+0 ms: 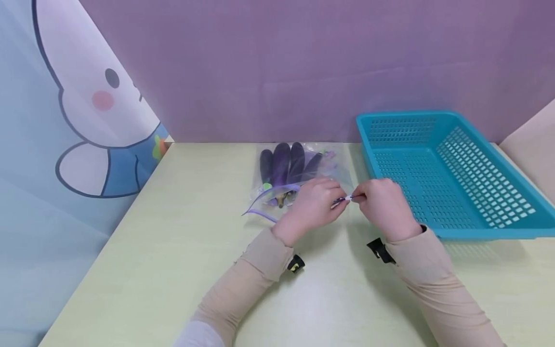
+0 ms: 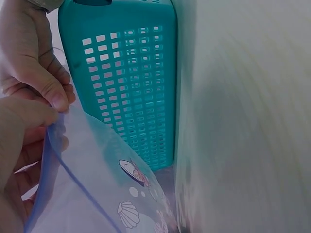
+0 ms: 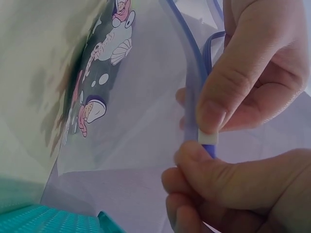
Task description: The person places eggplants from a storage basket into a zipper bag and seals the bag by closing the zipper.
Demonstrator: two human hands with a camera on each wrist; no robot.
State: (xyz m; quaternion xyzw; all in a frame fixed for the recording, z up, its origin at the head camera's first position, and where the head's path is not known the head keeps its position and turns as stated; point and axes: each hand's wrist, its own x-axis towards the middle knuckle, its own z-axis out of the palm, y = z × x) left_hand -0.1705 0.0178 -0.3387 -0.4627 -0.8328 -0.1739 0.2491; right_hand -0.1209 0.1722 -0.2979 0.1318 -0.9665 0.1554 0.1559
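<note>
A clear zip bag (image 1: pixel 344 166) with a purple zip strip (image 2: pixel 77 182) and printed shells lies at the table's back, holding several dark eggplants (image 1: pixel 281 161). Its mouth gapes at the left end. My left hand (image 1: pixel 315 202) pinches the zip strip near the bag's right corner. Close beside it, my right hand (image 1: pixel 383 205) pinches the end of the strip between thumb and fingers. Between the two hands shows a small white slider (image 3: pixel 208 137) with a blue-purple piece below it. In the right wrist view, the left thumb partly covers the slider.
A turquoise perforated basket (image 1: pixel 490 232) stands to the right of the bag, near my right hand. A purple backdrop (image 1: pixel 269 72) rises behind the pale table (image 1: pixel 173 231). At left hangs a blue curtain (image 1: pixel 30 217) with a cartoon figure.
</note>
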